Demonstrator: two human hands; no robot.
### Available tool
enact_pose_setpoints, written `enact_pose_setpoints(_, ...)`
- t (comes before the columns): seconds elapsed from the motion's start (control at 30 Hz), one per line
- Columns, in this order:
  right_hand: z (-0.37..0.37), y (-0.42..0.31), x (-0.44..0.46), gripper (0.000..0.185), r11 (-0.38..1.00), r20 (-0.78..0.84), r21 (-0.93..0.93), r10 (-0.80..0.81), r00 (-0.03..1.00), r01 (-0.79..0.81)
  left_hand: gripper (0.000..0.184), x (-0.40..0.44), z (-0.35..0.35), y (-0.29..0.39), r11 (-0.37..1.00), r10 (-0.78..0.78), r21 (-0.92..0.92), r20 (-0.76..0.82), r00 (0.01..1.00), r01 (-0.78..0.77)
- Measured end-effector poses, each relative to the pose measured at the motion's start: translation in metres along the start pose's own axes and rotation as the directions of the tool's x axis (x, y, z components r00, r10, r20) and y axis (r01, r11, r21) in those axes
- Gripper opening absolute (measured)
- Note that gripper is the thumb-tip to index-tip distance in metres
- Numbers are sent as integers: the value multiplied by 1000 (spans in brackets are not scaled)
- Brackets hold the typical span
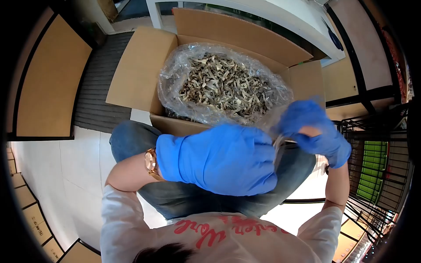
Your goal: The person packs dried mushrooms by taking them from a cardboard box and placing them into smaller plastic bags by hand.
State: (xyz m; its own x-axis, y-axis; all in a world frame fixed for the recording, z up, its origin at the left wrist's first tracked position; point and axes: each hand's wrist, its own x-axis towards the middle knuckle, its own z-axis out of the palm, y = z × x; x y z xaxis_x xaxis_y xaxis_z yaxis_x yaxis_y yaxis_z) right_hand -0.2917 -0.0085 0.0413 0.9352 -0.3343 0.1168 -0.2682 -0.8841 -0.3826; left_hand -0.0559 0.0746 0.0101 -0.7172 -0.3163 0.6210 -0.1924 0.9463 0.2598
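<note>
Pale floor tiles (74, 175) stretch across the left, shining by the legs, and a dark ribbed mat (103, 83) lies on them. Wooden cabinet panels (52, 79) stand far left; a black wire rack (372, 162) fills the right.

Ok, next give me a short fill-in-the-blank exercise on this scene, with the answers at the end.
1. The left hand and the right hand are both gloved in the colour ____.
2. The watch is on the ____ wrist.
3. The open box is made of ____.
4. The see-through bag around the strips is made of ____.
Answers: blue; left; cardboard; plastic.
</note>
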Motion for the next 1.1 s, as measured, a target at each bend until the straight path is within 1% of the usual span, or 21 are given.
enact_pose_setpoints(0.03, 12, 5, -4, 23, 990, 8, 137, -36, 999, 35, 8, -3, 9, -2, 995, 66, 80, -10, 998, -65)
enact_pose_setpoints(0.07, 19, 7, -6, 23, 991, 5, 134, -29, 1000, 28, 9, -7, 16, -6, 978, 135, 161, -13, 991, -131)
enact_pose_setpoints(0.13, 28, 10, -10, 25, 922, 251, 357, 60, 966, -149, 8, -18, 21, -13, 982, 116, 144, 51, 992, -122)
enact_pose_setpoints(0.17, 29, 15, -9, 23, 856, 263, 464, 113, 958, -228, 7, -25, 23, -18, 985, 91, 136, 113, 989, -106)
enact_pose_setpoints(0.2, 31, 21, -7, 23, 852, 264, 469, 115, 958, -232, 7, -30, 26, -23, 986, 90, 129, 115, 989, -105)
enact_pose_setpoints(0.27, 41, 38, -3, 22, 412, 186, 827, 442, 878, -383, 4, -41, 32, -34, 983, -45, 181, 90, 995, 28)
enact_pose_setpoints(0.3, 49, 53, 1, 21, 416, 175, 794, 541, 822, -443, 4, -46, 35, -39, 984, -49, 177, 88, 995, 33)
enact_pose_setpoints(0.33, 63, 73, 5, 21, 415, 181, 792, 539, 822, -447, 4, -50, 38, -44, 979, -59, 201, 82, 995, 42)
enact_pose_setpoints(0.4, 102, 114, 14, 27, 496, 61, 736, 628, 775, -460, 4, -55, 38, -49, 972, -76, 226, 73, 994, 57)
enact_pose_setpoints(0.47, 146, 152, 21, 35, 530, 84, 674, 638, 766, -515, 11, -59, 37, -52, 975, -117, 203, 153, 981, 84)
enact_pose_setpoints(0.53, 169, 169, 40, 43, 560, 113, 604, 644, 756, -567, 10, -61, 38, -53, 980, -100, 188, 149, 984, 71)
enact_pose_setpoints(0.6, 188, 178, 63, 69, 725, 107, 331, 607, 788, -604, 10, -64, 39, -53, 984, -83, 170, 146, 986, 58)
enact_pose_setpoints(0.63, 201, 187, 77, 90, 857, 52, 112, 500, 865, -502, 9, -67, 38, -52, 982, -113, 167, 159, 981, 86)
enact_pose_setpoints(0.67, 213, 191, 85, 90, 860, 58, 114, 494, 868, -497, 8, -69, 37, -52, 980, -142, 164, 172, 975, 114)
enact_pose_setpoints(0.73, 227, 177, 117, 100, 845, 96, -59, 534, 840, -531, 7, -72, 38, -53, 972, -138, 208, 108, 985, 113)
enact_pose_setpoints(0.77, 241, 179, 127, 106, 857, 16, -168, 496, 868, -486, 8, -72, 39, -55, 962, -120, 252, 43, 992, 106)
enact_pose_setpoints(0.8, 243, 174, 139, 106, 863, 25, -171, 486, 874, -475, 8, -74, 42, -57, 959, -132, 257, 35, 991, 119)
enact_pose_setpoints(0.87, 245, 163, 160, 106, 756, 27, -389, 580, 814, -526, 9, -78, 49, -58, 979, -116, 175, 64, 991, 104)
enact_pose_setpoints(0.9, 250, 169, 164, 102, 746, -37, -372, 582, 812, -552, 9, -79, 49, -58, 977, -130, 178, 58, 990, 118)
enact_pose_setpoints(0.97, 256, 184, 170, 99, 749, -22, -336, 599, 800, -570, 9, -81, 47, -57, 980, -183, 101, 129, 975, 170)
enact_pose_setpoints(1.1, 257, 191, 177, 85, 744, -22, -318, 613, 790, -587, 8, -83, 47, -55, 974, -205, 120, 78, 976, 194)
